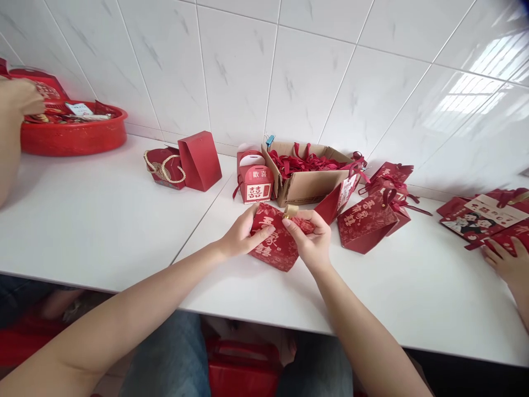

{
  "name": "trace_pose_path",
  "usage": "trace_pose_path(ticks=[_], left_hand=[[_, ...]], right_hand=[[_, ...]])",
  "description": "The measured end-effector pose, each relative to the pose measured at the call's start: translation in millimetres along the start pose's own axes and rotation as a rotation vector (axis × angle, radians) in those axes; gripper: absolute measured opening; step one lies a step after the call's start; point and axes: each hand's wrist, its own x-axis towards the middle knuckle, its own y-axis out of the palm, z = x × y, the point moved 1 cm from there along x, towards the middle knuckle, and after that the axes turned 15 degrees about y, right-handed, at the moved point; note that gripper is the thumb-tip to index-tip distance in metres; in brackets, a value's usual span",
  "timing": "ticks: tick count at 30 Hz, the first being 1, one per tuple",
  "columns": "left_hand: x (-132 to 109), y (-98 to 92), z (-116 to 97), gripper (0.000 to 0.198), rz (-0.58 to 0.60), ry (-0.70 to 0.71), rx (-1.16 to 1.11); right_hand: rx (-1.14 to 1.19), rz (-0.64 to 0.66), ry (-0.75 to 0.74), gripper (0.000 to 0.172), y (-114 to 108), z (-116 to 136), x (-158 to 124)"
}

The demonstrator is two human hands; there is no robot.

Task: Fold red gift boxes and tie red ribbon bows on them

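Note:
A red patterned gift box (276, 251) with pale characters on its side is held up just over the white table in front of me. My left hand (243, 231) grips it from the left side, the thumb lying across its front. At the top right of the box, my right hand (312, 237) has thumb and fingers closed together around a small gold piece (290, 212), whose exact kind I cannot make out. Behind the right hand stands another red gift box (334, 201), partly covered by it.
A cardboard box (316, 187) of dark red ribbons stands against the tiled wall. Red boxes (201, 161) sit left of it, and ribbon-tied boxes (363, 223) to the right. A red basin (74, 138) is far left. Other people's hands (510, 262) appear at both edges.

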Motion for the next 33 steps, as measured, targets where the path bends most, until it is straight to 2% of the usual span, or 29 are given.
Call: trace_pose_path(ticks=[4, 7, 9, 12, 15, 18, 20, 25, 29, 33], left_hand=[[-2.9, 6.0, 9.4, 0.061, -0.034, -0.055, 0.204], [-4.0, 7.7, 11.3, 0.058, -0.004, -0.107, 0.255], [-4.3, 7.5, 10.9, 0.057, 0.010, -0.113, 0.273], [-4.7, 7.4, 11.4, 0.057, 0.033, -0.117, 0.278], [-5.7, 8.0, 14.6, 0.061, 0.055, -0.117, 0.291], [-7.0, 9.1, 18.3, 0.066, 0.100, -0.116, 0.298], [-8.0, 9.7, 20.0, 0.068, 0.146, -0.127, 0.288], [-9.2, 9.2, 21.7, 0.067, 0.217, -0.138, 0.295], [-8.9, 7.9, 22.3, 0.068, 0.228, -0.142, 0.325], [-9.7, 9.0, 24.0, 0.068, 0.249, -0.169, 0.370]], right_hand=[[-0.093, -0.223, 0.007, 0.015, -15.6, -7.4, 17.5], [-0.203, -0.417, -0.002, 0.019, -31.6, -17.2, 32.1], [-0.255, -0.476, -0.018, 0.029, -37.7, -25.9, 37.8], [-0.331, -0.420, -0.034, 0.056, -35.8, -40.4, 39.0], [-0.447, -0.253, -0.040, 0.077, -25.4, -51.5, 34.9], [-0.467, -0.094, 0.013, 0.091, -17.2, -54.6, 31.3], [-0.445, -0.052, 0.079, 0.093, -16.1, -52.2, 30.8], [-0.474, -0.130, 0.240, 0.076, -24.6, -39.8, 34.6], [-0.479, -0.206, 0.354, 0.072, -37.7, -31.7, 39.8], [-0.531, -0.341, 0.418, 0.073, -60.8, -32.5, 49.5]])
